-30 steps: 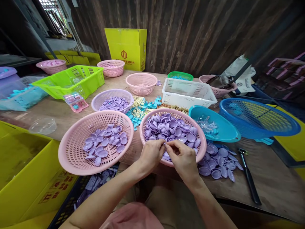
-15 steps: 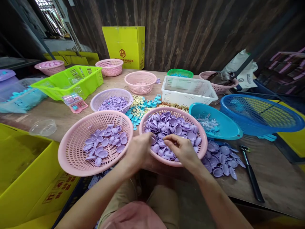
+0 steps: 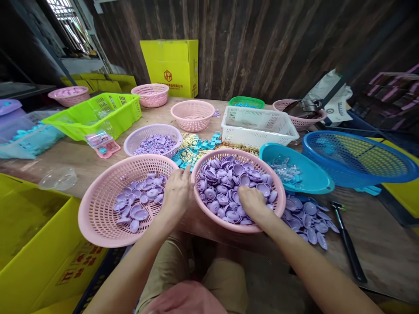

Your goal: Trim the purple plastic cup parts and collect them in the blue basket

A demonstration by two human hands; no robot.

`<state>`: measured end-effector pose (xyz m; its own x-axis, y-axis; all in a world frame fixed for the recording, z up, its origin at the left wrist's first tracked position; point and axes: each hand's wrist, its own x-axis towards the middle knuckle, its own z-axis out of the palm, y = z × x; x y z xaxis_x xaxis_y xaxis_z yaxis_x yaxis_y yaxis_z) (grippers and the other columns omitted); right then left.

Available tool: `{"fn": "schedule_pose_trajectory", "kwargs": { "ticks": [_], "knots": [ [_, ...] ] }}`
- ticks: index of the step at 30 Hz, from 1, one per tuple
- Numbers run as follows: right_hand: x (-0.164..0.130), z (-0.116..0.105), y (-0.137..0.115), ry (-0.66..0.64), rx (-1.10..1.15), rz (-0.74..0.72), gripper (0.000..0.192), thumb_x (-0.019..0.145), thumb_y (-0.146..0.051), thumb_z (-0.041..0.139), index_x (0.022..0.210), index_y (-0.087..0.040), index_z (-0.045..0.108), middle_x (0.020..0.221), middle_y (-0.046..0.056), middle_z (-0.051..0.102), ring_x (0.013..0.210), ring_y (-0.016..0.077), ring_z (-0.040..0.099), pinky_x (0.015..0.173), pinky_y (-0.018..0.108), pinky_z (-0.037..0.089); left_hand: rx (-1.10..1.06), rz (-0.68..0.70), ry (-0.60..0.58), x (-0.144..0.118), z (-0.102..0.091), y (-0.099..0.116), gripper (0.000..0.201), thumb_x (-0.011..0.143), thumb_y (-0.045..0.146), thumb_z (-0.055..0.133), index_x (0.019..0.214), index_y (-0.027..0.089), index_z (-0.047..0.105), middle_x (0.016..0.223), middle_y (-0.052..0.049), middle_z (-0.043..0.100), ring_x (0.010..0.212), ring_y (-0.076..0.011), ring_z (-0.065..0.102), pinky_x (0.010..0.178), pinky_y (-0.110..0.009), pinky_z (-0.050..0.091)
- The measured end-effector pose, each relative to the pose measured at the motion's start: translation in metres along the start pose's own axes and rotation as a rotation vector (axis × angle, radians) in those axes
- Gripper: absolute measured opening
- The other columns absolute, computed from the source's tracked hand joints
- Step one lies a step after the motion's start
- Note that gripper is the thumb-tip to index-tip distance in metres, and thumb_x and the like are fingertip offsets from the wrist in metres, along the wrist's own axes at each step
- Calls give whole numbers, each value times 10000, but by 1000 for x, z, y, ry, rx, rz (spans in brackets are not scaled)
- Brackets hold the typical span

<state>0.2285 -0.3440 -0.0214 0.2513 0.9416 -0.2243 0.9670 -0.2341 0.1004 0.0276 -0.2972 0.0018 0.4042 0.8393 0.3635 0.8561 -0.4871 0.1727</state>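
Small purple oval plastic shells fill the pink basket in front of me on the right. My right hand is down among them, its fingers curled and their tips hidden by the pile. Over the near right side of the other pink basket is my left hand, back towards me, fingers stretched forward and apart. Nothing shows in it, though its palm side is hidden. A smaller heap of the same shells lies in that left basket.
Loose purple shells and a black-handled hammer-like tool lie at right. Behind stand a lilac basket, a white crate, a turquoise basin and a blue basket. A yellow carton stands at left.
My left hand has moved left, from the right basket's edge to the left basket's. My right hand has gone from a pinch above the shells to in among them.
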Motion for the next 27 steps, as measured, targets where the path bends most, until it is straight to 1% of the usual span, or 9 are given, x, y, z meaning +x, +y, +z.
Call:
{"fn": "schedule_pose_trajectory", "kwargs": {
  "ticks": [6,8,10,13,16,18,20,24,27],
  "knots": [
    [3,-3,16,66,127,19,200,768,-123,438,841,-125,624,814,138,652,809,237,622,621,273,404,-341,30,-77,5,8,18,416,797,167,464,1211,130,441,1001,-106,573,948,-210,519,849,-362,412],
    [3,-8,17,142,423,22,109,726,-174,480,697,-152,582,667,65,628,683,188,606,572,247,386,-518,26,-102,4,12,23,411,783,154,487,1193,141,460,980,-86,589,915,-184,539,842,-335,423],
    [0,-13,11,157,860,-5,101,676,-215,503,585,-174,489,507,-13,538,508,122,528,485,215,349,-717,39,-174,3,16,29,441,758,179,543,1192,141,470,926,-64,610,815,-155,564,781,-295,452],
    [-7,-20,-7,-24,1390,-46,193,631,-304,532,562,-195,388,397,-85,404,337,56,328,360,184,229,-930,24,-208,2,21,39,436,734,249,593,1151,142,523,908,-60,627,726,-136,562,697,-258,465],
    [-10,-25,-21,-249,1597,-131,274,619,-394,574,607,-193,388,423,-99,402,326,36,279,331,167,178,-1045,-87,-102,2,20,41,282,783,233,515,1037,152,605,923,-62,631,770,-141,562,698,-247,453],
    [-6,-26,-22,-363,1530,-280,268,664,-424,553,660,-177,447,515,-67,488,364,42,348,340,165,225,-1093,-160,-53,3,17,36,236,797,191,466,958,152,634,890,-53,634,801,-141,561,717,-240,442],
    [3,-24,-19,-334,1250,-386,211,734,-366,506,707,-158,517,629,-18,573,443,61,449,387,174,304,-1108,-210,-24,4,15,28,223,796,173,445,908,147,636,854,-43,628,787,-133,553,705,-230,434],
    [22,-14,-17,-47,395,-259,125,754,-171,497,771,-146,618,782,53,654,753,139,599,622,216,418,-1096,-249,-26,3,12,14,196,806,208,421,890,150,588,750,-6,579,649,-100,504,592,-197,399],
    [25,-7,-25,-61,166,-185,150,735,-179,551,837,-126,648,881,128,660,862,215,611,690,275,433,-1076,-266,-23,-1,13,11,142,794,235,441,854,152,541,702,16,536,615,-92,472,565,-188,369]
  ]
}}
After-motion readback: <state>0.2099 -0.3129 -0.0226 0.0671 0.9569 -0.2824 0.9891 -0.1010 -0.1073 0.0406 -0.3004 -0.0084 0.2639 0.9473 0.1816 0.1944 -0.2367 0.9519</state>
